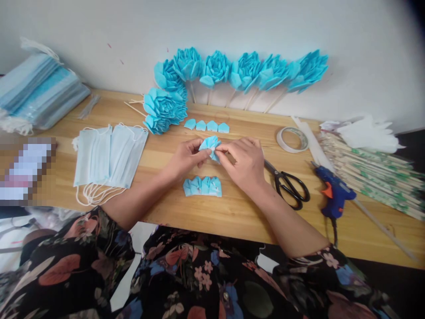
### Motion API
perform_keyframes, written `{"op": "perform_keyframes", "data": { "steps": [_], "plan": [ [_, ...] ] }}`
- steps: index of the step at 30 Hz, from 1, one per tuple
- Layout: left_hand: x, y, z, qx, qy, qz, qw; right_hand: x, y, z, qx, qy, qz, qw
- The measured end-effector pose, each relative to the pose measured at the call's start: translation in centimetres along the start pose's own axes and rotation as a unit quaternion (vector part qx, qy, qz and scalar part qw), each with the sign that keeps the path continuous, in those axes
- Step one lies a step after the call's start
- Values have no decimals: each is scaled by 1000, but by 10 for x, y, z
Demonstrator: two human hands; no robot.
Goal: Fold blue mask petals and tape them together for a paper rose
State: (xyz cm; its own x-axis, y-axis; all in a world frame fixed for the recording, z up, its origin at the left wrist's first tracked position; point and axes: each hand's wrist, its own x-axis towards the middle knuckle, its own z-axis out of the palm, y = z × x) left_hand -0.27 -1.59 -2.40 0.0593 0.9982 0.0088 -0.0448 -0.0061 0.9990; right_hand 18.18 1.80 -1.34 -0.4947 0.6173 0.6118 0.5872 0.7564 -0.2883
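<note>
Between my two hands is a small light-blue fabric flower (210, 142), its petals fanned out on the upper side. My left hand (190, 156) pinches it from the left with the thumb in front. From the right, the thumb and forefinger of my right hand (244, 158) close on its lower edge near the middle. Just below the hands, several folded blue petals (202, 186) lie in a joined row. Above them sits a row of smaller cut blue petals (206, 126). Black-handled scissors (288, 184) lie right of my right wrist.
Finished blue flowers on sticks (215, 68) lean along the wall. Face masks (109, 155) lie at left, with a bagged stack (40, 91) behind. A tape roll (292, 139), blue glue gun (334, 190) and wrapped sticks (375, 173) are at right. A pixelated area covers the far left.
</note>
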Motion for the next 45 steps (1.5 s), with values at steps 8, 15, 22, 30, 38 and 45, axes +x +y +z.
{"op": "perform_keyframes", "data": {
  "steps": [8,15,22,30,38,45],
  "plan": [
    [0,0,2,72,3,56,996,-2,0,2,4,16,-17,1000],
    [1,-4,0,84,7,70,994,-1,-2,3,53,-11,27,998],
    [0,-1,2,60,9,60,996,-1,-3,3,72,-17,42,996],
    [-1,1,2,82,18,53,995,-1,-3,2,77,-22,49,996],
    [-1,5,3,36,10,28,999,1,-5,0,133,8,117,984],
    [3,3,-2,-82,50,-32,995,10,8,-1,328,81,306,890]
  ]
}}
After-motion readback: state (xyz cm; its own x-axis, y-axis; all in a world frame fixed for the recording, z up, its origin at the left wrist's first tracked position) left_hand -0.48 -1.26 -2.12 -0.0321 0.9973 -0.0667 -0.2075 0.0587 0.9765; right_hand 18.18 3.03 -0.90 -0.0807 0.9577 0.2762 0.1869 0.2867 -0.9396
